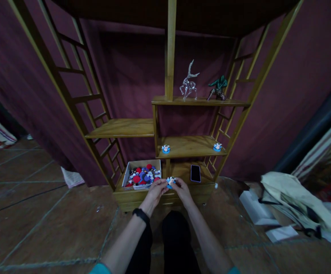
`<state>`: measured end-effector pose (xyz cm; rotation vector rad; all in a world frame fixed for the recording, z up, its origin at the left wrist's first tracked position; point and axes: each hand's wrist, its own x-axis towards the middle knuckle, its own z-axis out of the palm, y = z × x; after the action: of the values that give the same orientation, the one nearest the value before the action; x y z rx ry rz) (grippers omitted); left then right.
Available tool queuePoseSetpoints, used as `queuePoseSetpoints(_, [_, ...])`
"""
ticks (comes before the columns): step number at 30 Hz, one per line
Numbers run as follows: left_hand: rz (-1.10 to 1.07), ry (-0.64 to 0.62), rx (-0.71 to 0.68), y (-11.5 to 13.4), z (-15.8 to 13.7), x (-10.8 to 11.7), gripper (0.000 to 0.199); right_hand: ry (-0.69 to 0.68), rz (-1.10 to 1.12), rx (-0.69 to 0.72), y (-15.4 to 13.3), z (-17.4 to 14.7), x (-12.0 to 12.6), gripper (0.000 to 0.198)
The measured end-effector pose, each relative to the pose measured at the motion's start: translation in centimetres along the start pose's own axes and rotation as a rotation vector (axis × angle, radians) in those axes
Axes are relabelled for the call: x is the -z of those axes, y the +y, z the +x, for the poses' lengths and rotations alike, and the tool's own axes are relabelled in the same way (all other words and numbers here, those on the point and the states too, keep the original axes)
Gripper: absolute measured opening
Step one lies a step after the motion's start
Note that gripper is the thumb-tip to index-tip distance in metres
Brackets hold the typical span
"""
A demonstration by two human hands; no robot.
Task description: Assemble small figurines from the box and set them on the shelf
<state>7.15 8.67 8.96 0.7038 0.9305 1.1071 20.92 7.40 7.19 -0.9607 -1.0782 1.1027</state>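
Note:
Between my two hands is a small blue-and-white figurine (170, 182), held in front of the lower shelf. My left hand (157, 189) grips it from the left and my right hand (181, 190) from the right, fingers closed on its sides. Just beyond my left hand a white box (128, 170) holds many red, blue and white small pieces. Two similar figurines stand on the shelf above, one at its left end (165, 148) and another at its right end (217, 147). A dark-screened phone (195, 173) lies to the right of my hands.
The wooden shelf unit (119, 128) has posts and lattice sides around the shelves. A clear glass deer (188, 83) and a green-and-brown figure (218, 87) stand on the upper right shelf. Cream cloth (290, 194) and a white box (258, 208) lie on the floor at right.

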Motion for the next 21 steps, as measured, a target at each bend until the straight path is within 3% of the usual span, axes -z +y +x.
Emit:
queuePoseSetpoints(11, [0.027,-0.043,-0.182,7.3,3.0,-8.2,0.014,-0.01,-0.003,0.144,-7.3,7.7,2.0,0.033])
queuePoseSetpoints(21, [0.083,-0.036,-0.255,11.3,7.4,-11.2,0.01,-0.005,-0.023,0.216,-10.3,13.7,1.8,0.039])
